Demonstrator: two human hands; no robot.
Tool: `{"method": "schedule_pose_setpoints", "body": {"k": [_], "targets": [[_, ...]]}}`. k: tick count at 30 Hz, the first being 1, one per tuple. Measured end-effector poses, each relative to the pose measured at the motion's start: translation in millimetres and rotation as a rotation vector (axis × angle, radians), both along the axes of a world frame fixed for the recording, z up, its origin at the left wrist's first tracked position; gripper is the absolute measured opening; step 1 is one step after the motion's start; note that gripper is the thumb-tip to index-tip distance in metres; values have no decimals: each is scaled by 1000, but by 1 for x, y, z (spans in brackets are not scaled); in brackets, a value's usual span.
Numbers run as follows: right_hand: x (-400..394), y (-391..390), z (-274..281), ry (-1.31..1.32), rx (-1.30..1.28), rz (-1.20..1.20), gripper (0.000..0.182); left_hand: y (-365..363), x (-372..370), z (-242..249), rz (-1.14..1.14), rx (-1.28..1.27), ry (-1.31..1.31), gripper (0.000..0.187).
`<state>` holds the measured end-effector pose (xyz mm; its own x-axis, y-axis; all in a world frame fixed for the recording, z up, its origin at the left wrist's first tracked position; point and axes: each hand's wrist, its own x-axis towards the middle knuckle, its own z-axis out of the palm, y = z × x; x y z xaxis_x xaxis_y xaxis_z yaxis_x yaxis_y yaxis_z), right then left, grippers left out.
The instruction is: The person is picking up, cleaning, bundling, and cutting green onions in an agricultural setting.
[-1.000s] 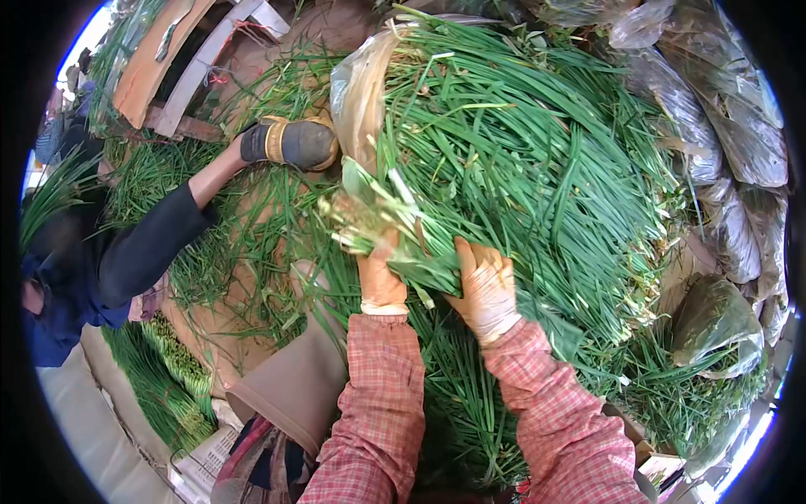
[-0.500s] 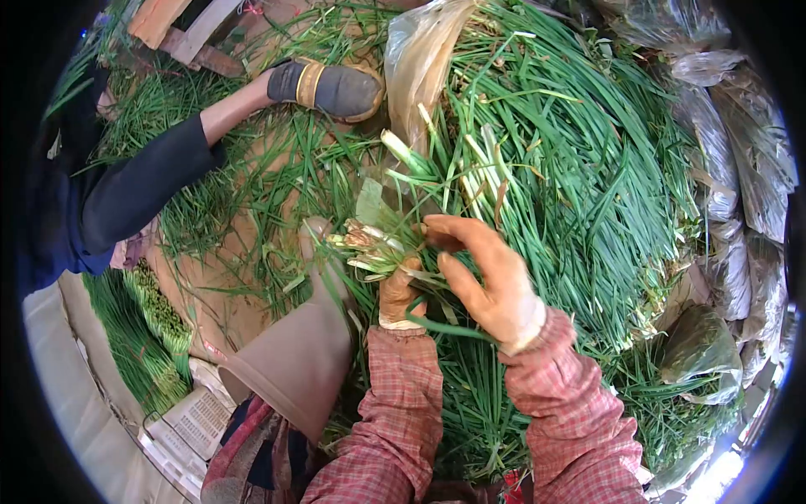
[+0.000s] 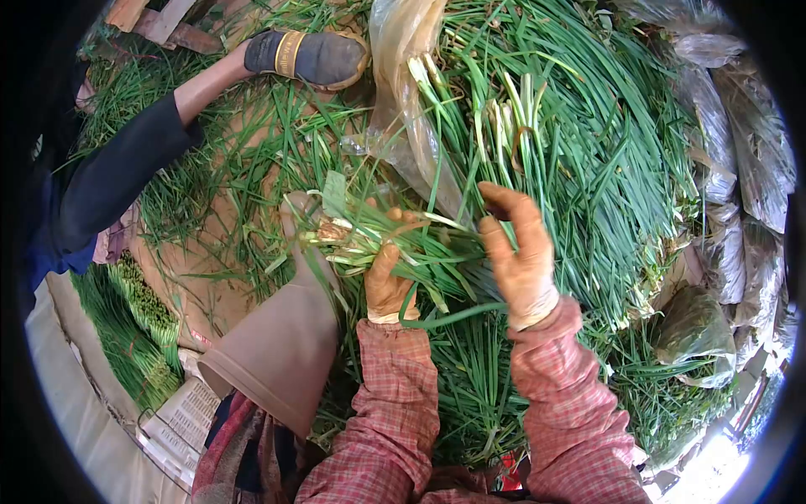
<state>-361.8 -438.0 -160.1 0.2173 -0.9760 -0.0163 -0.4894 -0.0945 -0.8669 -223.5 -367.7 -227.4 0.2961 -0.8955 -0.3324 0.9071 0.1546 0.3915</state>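
Observation:
My left hand (image 3: 388, 281), in an orange-tan glove, grips a bunch of green stalks (image 3: 437, 256) with pale root ends pointing left. Its thumb lies over the stalks near those ends. To the right, my right hand (image 3: 516, 256), gloved the same way, is slightly blurred. Its thumb and index finger curve toward the leaves, and a thin stalk tip lies by them; whether they pinch it is unclear. A large heap of long green leaves (image 3: 604, 160) spreads beyond and to the right of both hands.
Another person's leg with a dark shoe (image 3: 323, 59) reaches in from the upper left. A boot (image 3: 285, 353) stands at lower left, near tied green bundles (image 3: 126, 328). Clear plastic (image 3: 403, 92) lies by the heap, with plastic bags (image 3: 714, 160) at the right.
My right hand has moved right, away from my left hand. The held bunch now spreads wider to the right, and the surroundings have shifted slightly left in view.

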Motion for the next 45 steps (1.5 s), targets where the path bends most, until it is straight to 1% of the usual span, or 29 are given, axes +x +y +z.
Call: {"method": "schedule_pose_setpoints", "body": {"k": [1,3,4,5,7,8,11,12,13,15,17,19,21,23,25,27,28,29,31,32,33,34,35,37,39,41,43,44,45], "targets": [[9,9,-2,81,-78,16,26,0,-2,9,-23,22,-13,73],[31,29,-21,19,77,66,24,1,-8,23,-75,57,-35,70],[40,39,-24,74,-41,37,23,15,-9,-4,-104,77,-189,64],[49,46,-23,128,-159,9,22,17,-10,0,-135,70,-260,63],[57,58,-22,29,-226,57,24,30,-4,9,-171,241,-156,61],[52,58,-13,39,32,261,24,33,-3,15,-116,336,47,61],[39,54,-9,101,-147,287,24,31,-13,28,36,256,-60,45],[28,32,-12,-197,-246,301,24,28,-15,34,17,241,-138,41],[21,16,-12,-235,-50,310,23,25,-15,43,-2,228,-220,38],[18,-6,-20,-97,112,493,25,22,-11,56,-18,193,-370,32],[3,-35,-21,551,359,715,30,20,7,69,-18,154,-501,27],[-50,-48,-62,308,179,639,32,18,41,113,66,106,-490,23],[-78,-53,-24,-106,824,319,36,14,93,153,108,-73,-402,26],[-117,-48,-22,-356,397,27,38,10,135,193,160,-294,-456,29],[-147,-26,25,207,-2,-365,39,4,148,235,252,-395,-514,29],[-133,19,93,106,103,-412,39,-1,140,272,379,-345,-565,26],[-106,47,138,-22,91,-220,37,-2,135,285,344,-390,-521,29],[-83,73,163,-115,288,-28,34,-1,131,294,343,-392,-540,32],[-27,121,195,-976,758,339,53,0,115,311,319,-394,-561,40],[-1,135,198,-1271,711,462,60,-1,93,318,389,-489,-691,39],[20,147,210,-1455,715,405,65,6,72,326,365,-471,-673,40],[39,148,223,-1571,597,376,81,19,52,334,338,-449,-661,41],[52,144,234,-1743,467,227,76,32,37,339,308,-423,-656,43],[45,148,238,-2178,549,152,71,59,13,333,199,-697,-922,51],[28,155,273,-2247,402,-32,61,95,-16,340,31,-737,-626,51],[7,167,290,-2191,326,-145,52,143,-45,357,-24,-685,-617,58],[-13,174,286,-2095,261,82,51,173,-48,366,-142,-659,-797,60],[-23,184,305,-2040,292,36,52,191,-24,353,-419,-417,-421,58],[-34,189,315,-1909,271,63,58,203,5,334,-581,-371,-668,58]]}}
